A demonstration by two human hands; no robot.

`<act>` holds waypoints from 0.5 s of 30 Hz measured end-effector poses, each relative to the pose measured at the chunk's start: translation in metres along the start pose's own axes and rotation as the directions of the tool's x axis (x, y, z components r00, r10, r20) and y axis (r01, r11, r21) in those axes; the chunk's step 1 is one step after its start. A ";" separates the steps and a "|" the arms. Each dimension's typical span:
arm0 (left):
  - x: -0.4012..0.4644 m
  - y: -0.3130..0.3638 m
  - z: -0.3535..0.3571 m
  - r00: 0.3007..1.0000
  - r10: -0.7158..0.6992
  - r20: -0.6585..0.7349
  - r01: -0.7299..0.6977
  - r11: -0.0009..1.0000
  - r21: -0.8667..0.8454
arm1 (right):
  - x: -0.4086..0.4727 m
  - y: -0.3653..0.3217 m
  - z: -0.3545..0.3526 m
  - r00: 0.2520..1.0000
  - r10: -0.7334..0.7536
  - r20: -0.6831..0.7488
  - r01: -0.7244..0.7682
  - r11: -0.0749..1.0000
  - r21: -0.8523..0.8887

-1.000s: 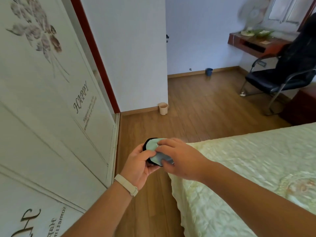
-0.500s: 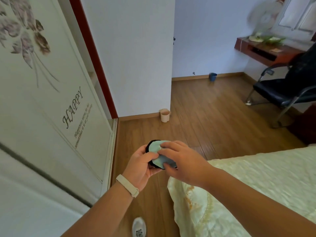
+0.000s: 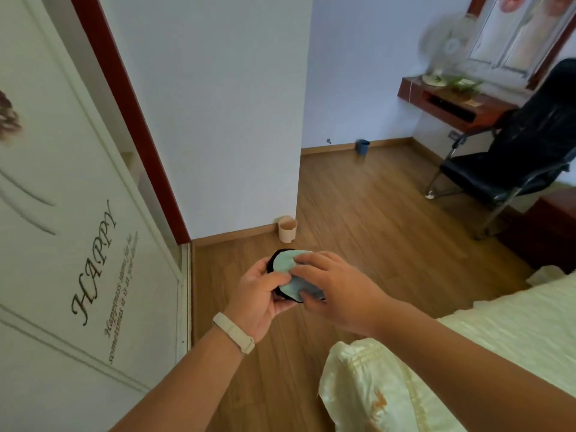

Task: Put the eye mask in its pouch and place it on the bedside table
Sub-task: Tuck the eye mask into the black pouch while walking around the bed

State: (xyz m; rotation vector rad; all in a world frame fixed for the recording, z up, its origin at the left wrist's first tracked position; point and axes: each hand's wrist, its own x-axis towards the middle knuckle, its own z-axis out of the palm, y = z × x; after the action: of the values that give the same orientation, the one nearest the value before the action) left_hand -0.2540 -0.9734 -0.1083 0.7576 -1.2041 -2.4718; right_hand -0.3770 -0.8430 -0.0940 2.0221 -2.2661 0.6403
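Observation:
A pale green eye mask with a black edge, folded, is held in the air above the wooden floor, in front of me. My left hand grips it from below and the left, with the thumb on the green face. My right hand presses its fingers on the mask from the right. A black piece shows behind the green cloth; I cannot tell whether it is the pouch or the mask's back. A dark red cabinet stands beside the bed at the right.
A bed with a pale yellow-green quilt fills the lower right. A white wardrobe door with lettering stands on the left. A beige cup sits at the wall corner, a blue bin further back, a black chair and wall desk at right.
The view has shifted left and back, so the bed sits lower right now. Both hands keep hold of the mask; my right fingers have shifted a little on it.

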 end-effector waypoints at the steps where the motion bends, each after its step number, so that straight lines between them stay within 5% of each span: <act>1: 0.011 0.005 -0.002 1.000 -0.010 0.011 0.010 1.000 -0.005 | 0.009 0.007 0.000 1.000 0.003 0.007 -0.003 1.000 -0.003; 15: 0.222 0.062 0.020 0.998 -0.053 0.030 0.051 0.995 0.090 | 0.134 0.167 0.015 0.994 0.091 -0.063 -0.087 0.995 0.052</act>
State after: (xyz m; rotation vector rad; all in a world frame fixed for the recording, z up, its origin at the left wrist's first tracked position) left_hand -0.4457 -1.1018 -0.1222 0.7849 -1.3306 -2.4951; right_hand -0.5541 -0.9631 -0.1144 1.8995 -2.3365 0.7650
